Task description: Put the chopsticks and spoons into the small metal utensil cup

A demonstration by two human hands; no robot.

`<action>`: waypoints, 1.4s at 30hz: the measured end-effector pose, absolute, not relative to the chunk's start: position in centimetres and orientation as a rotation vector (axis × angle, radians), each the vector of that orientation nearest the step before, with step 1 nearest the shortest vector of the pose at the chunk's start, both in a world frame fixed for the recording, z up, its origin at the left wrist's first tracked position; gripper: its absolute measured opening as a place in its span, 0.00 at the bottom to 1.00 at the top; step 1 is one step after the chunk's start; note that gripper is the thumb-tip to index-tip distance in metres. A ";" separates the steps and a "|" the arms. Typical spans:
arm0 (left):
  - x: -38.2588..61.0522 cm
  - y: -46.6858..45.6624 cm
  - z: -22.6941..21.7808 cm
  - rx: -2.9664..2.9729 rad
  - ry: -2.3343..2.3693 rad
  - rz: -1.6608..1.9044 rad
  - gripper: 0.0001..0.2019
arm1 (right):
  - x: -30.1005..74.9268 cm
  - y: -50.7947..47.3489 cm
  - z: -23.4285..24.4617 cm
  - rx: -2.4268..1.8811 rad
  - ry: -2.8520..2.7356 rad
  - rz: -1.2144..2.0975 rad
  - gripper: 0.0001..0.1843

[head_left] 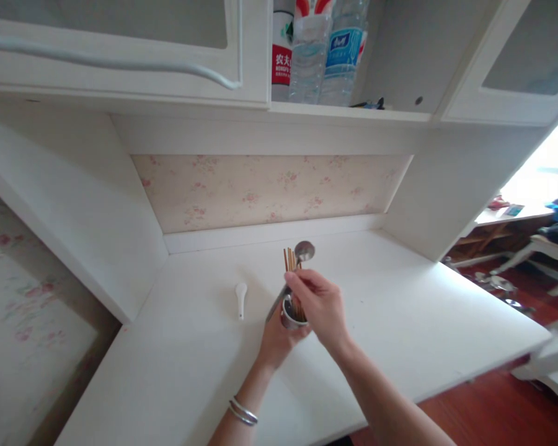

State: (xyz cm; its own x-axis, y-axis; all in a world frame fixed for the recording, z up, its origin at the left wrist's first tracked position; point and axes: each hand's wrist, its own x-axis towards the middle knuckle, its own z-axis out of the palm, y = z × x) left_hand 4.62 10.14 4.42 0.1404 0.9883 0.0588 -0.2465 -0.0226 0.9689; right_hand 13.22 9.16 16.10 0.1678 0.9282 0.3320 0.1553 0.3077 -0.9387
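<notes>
My left hand (279, 341) is wrapped round a small round utensil cup (294, 322), tilted so that its dark inside shows. Several wooden chopsticks (290, 259) stick up out of the cup. Over them, my right hand (320, 303) has its fingers closed on a metal ladle (305, 251) with its bowl upward. The ladle's handle slants down to the left, in front of the cup, towards my left hand. A white spoon (240, 300) lies on the white counter, left of both hands.
White cabinets hang above the counter (181, 371). Their open shelf holds several plastic water bottles (341, 59). A white side panel (465, 179) rises at the right. Beyond it are a white stool (521, 257) and metal items on the red floor.
</notes>
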 end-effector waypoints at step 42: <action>-0.8 11.0 4.7 1.540 1.134 0.981 0.26 | 19.3 11.2 1.3 -0.841 -1.342 1.291 0.34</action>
